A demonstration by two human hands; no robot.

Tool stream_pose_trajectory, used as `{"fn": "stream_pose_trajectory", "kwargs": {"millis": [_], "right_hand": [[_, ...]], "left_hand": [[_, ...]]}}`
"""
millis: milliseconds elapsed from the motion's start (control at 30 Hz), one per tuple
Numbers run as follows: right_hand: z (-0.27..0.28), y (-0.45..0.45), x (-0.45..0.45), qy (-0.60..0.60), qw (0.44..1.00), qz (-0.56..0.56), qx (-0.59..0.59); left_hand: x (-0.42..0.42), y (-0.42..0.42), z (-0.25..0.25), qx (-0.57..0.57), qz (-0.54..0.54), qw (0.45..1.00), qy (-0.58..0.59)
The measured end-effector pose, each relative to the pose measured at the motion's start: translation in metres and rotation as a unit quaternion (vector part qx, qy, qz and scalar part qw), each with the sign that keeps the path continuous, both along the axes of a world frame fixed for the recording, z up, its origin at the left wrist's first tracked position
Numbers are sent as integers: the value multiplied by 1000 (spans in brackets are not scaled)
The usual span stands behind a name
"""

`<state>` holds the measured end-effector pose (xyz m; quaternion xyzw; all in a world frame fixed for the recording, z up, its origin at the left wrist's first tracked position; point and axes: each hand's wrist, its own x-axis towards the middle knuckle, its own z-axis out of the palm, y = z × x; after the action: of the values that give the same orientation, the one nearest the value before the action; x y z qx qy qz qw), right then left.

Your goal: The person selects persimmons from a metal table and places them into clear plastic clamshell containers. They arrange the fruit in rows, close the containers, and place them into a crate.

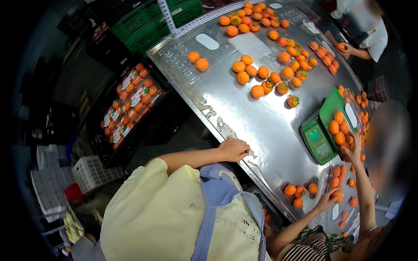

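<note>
My left hand (233,150) rests on the near edge of the metal table (277,130), its fingers curled in and nothing seen in them. My right hand is out of view. Beyond the left hand, loose persimmons (257,91) lie in a scattered group, one with its green calyx facing up. Two more persimmons (202,64) sit on a clear plastic tray (183,49) at the table's upper left corner. To the right stands a green digital scale (318,140) with a lit display; a tray of persimmons (339,126) lies on it.
A co-worker in striped clothing has one hand (354,148) at the scale's persimmons and another (326,199) on a persimmon. A further person's hand (347,50) holds a persimmon. Left of the table are a black crate (98,143) of packed fruit, green crates (140,27) and a white basket (94,173).
</note>
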<state>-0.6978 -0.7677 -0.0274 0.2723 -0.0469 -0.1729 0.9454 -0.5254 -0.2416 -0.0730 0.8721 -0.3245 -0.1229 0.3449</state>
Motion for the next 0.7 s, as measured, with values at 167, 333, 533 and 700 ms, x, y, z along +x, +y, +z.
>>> {"fn": "stream_pose_trajectory", "kwargs": {"millis": [167, 333, 533, 700], "right_hand": [[-24, -16, -24, -79, 989, 6, 126], [-35, -31, -33, -55, 994, -9, 93], [-1, 10, -9, -41, 996, -53, 55], [-10, 7, -14, -33, 995, -40, 87]], "left_hand": [[5, -5, 7, -8, -15, 999, -31], [3, -9, 8, 9, -10, 1000, -15], [51, -15, 8, -336, 185, 809, 445], [138, -13, 24, -299, 448, 839, 76]]}}
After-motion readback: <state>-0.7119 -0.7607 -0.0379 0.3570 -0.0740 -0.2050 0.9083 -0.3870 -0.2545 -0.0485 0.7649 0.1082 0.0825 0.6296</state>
